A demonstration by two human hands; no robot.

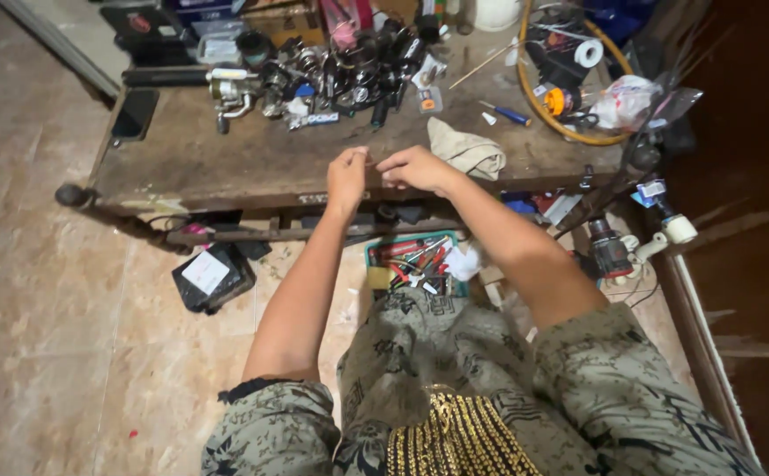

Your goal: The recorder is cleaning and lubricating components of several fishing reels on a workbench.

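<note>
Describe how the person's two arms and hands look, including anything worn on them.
Both arms are bare from hand to shoulder, the left hand and right hand without gloves, rings or a watch that can be seen. Short olive sleeves with a dark printed pattern cover only the shoulders.

Whatever the hands (384, 172) pinch between them is too small to tell — the heap of reels (323, 75) blurs together, and the worktop (226, 159) runs off the top edge.
</note>
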